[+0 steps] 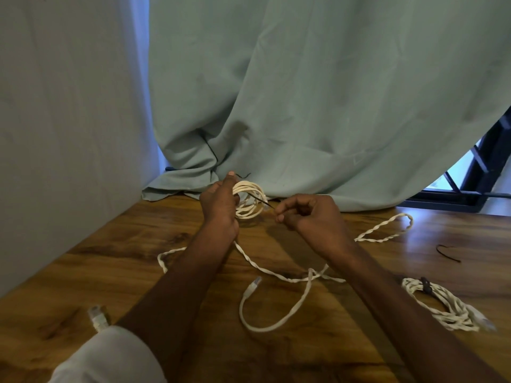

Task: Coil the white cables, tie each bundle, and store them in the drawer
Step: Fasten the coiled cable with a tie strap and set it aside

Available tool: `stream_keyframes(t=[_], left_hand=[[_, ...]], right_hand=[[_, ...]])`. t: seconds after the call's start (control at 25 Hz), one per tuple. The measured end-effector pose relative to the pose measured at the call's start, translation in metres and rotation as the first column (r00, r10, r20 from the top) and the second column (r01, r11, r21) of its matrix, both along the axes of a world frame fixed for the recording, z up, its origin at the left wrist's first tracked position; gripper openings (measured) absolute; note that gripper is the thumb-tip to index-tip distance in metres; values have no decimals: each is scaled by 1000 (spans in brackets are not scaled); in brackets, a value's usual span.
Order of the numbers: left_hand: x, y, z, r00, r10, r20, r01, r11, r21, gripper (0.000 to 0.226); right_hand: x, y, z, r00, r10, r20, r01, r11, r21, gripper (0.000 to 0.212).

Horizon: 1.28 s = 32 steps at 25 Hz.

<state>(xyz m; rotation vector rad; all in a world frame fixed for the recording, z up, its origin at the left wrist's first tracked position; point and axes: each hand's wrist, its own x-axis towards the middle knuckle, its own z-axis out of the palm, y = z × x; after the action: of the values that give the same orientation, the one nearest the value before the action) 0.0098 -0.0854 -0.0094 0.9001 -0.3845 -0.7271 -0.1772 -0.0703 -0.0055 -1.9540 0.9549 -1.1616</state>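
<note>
Head view, coil: a coil of white cable [250, 201] is held above the far edge of the wooden table [138, 244], standing roughly upright, its open ring facing the camera and slightly right.
Head view, tie: a thin black tie [258, 199] crosses the coil, slanting from upper left down to lower right toward the right hand.
Left hand: the left hand [221, 205] grips the coil's left side, fingers curled round the strands, thumb raised at the top.
Right hand: the right hand [307, 214], just right of the coil, pinches the lower end of the tie between thumb and fingertips; the other fingers are curled in.
Loose cable: a twisted white cable [276, 275] trails from under the left hand across the table toward the right, looping near the far right; a flat end with a clear plug [253, 286] curves in front.
Tied bundle: a second coil [439, 305] lies flat at the right, long axis running left to right, bound by a dark tie.
Spare tie: another black tie [448, 252] lies well apart beyond it.
Backdrop: a pale green curtain [304, 92].
</note>
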Motion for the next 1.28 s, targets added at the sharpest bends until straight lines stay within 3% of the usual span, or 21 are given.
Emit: stream_keyframes(t=[0.24,0.44,0.6,0.8,0.92,1.08,1.28], left_hand=[[11,1,0,992,58,-116,-54,998,38,25],[15,1,-4,996,78,-49,-76,996,43,11],[16,0,-10,998,66,24,-67,997,29,19],[14,0,-9,995,57,80,-61,997,39,10],[14,-1,-8,995,43,89,-47,998,40,11],[14,-3,-7,994,33,102,-38,998,49,10],[1,-5,-2,992,-24,121,17,998,55,16]], right_hand=[[-3,7,10,968,251,-6,-251,968,-27,20],[-7,8,13,935,354,15,-354,935,-26,27],[-11,7,11,881,473,0,-473,881,22,38],[-8,5,9,911,369,184,-363,929,-65,20],[-9,-4,6,893,376,246,-365,926,-91,24],[-9,-8,4,876,343,339,-360,933,-15,21],[-2,-3,0,943,153,294,-147,988,-42,17]])
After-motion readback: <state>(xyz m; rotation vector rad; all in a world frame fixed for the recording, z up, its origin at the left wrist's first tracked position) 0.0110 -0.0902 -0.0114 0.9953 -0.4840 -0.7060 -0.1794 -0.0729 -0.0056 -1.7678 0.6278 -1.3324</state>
